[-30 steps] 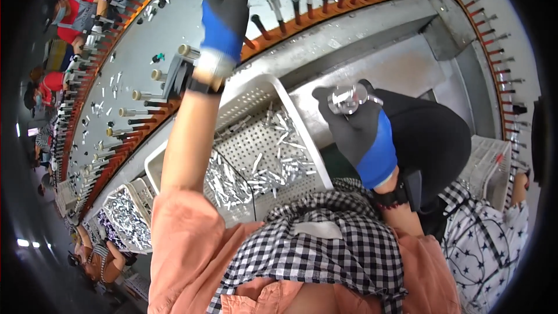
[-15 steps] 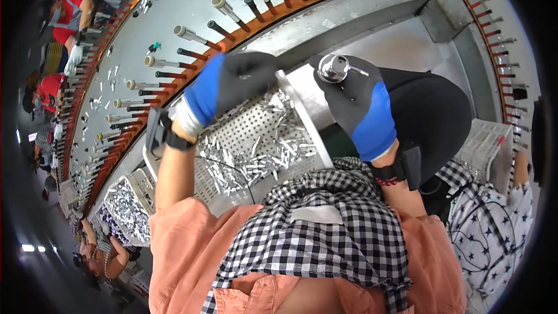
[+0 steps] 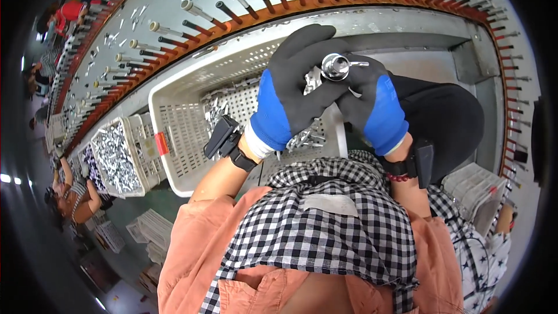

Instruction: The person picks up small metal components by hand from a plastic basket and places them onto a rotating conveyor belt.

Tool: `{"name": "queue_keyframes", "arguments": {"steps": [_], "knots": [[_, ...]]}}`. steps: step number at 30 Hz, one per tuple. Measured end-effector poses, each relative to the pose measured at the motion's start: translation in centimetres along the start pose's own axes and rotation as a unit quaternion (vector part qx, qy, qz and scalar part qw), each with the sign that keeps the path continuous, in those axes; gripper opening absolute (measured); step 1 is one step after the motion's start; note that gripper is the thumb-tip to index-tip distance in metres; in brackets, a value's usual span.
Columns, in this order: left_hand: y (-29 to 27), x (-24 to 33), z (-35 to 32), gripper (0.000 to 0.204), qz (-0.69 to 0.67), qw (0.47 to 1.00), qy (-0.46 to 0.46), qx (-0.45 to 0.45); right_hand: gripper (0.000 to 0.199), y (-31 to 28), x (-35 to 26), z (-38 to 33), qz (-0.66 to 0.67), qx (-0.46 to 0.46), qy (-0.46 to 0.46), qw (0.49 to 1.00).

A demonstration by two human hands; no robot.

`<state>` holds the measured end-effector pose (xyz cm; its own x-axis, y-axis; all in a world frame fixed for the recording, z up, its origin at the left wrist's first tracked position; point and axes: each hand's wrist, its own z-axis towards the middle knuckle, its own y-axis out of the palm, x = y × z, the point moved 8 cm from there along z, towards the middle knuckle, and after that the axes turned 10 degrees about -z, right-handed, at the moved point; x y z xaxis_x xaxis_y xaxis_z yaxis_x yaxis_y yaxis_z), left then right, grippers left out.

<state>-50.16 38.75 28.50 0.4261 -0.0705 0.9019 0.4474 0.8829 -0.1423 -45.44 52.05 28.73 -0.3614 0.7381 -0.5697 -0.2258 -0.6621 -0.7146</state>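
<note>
A shiny chrome part (image 3: 335, 67), round and cap-like with a thin stem pointing right, is held up between my two gloved hands. My right hand (image 3: 375, 96), in a black and blue glove, is closed around it from the right and below. My left hand (image 3: 296, 78), gloved the same way, meets it from the left, thumb below and a finger above. Where the fingertips touch the part is partly hidden. Behind and below my left hand stands a white perforated crate (image 3: 183, 157) with loose small metal pieces (image 3: 216, 113) inside.
An orange-brown rail (image 3: 238, 29) with upright black and red pegs, several carrying metal tubes, curves along the conveyor (image 3: 125, 38). A crate full of small metal parts (image 3: 119, 157) stands at left. A metal trough (image 3: 430, 61) lies beyond my hands. Co-workers sit farther left and at lower right.
My left hand has moved right from over the crate to the chrome part. The part stays in my right hand. The view has shifted, showing more of the crate.
</note>
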Motion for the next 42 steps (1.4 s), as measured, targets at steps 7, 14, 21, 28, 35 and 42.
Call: {"name": "queue_keyframes", "arguments": {"steps": [7,14,21,28,35,42], "knots": [[-7.0,2.0,-2.9,0.053,0.168,0.977,0.057,0.114,0.023,3.0,-1.6,0.8,0.001,-0.079,-0.030,0.996],[-21.2,-4.3,-14.4,0.039,0.024,0.878,-0.170,0.446,0.021,6.6,0.6,-1.5,0.016,-0.196,-0.001,0.981],[-46.7,-1.4,-35.1,0.044,0.001,0.706,-0.164,0.689,0.025,7.8,-2.3,-1.9,-0.017,-0.225,-0.061,0.972],[-36.3,-9.3,-19.1,0.044,0.003,0.854,-0.129,0.504,0.026,6.8,1.5,-0.4,-0.007,-0.244,0.053,0.968],[-17.9,-5.8,5.0,0.045,-0.106,0.980,-0.057,0.156,0.017,9.0,-0.1,0.4,-0.120,-0.248,-0.078,0.958],[-13.2,-12.1,18.3,0.055,-0.046,0.985,-0.095,0.138,0.018,7.2,-0.9,-0.8,-0.082,-0.169,-0.068,0.980]]}}
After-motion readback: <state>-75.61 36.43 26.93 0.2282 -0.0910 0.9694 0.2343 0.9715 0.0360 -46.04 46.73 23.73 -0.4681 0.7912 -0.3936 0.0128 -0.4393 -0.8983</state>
